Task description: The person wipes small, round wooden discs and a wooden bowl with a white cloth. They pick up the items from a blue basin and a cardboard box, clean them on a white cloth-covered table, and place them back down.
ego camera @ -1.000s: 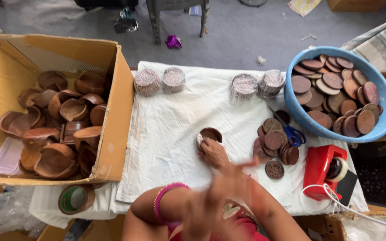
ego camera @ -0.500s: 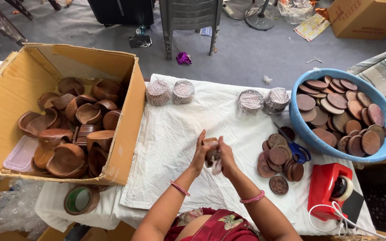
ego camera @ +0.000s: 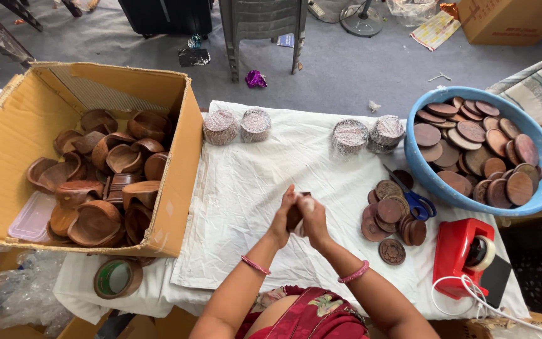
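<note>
Head view: both hands met above the middle of the white cloth (ego camera: 246, 188). The left hand (ego camera: 281, 216) and the right hand (ego camera: 313, 216) were pressed together, fingers curled closed around a small dark wooden piece (ego camera: 295, 213) held upright between the palms; only its top edge and one side showed.

Just right of the hands lay a loose pile of round carved wooden discs (ego camera: 391, 213), with blue-handled scissors (ego camera: 415, 201) touching the pile. A red tape dispenser (ego camera: 468, 254) stood near the cloth's right edge. A blue basin (ego camera: 431, 172) held more discs. Four wrapped stacks (ego camera: 221, 125) sat along the far edge. At left, a cardboard box (ego camera: 177, 207) held wooden holders.
</note>
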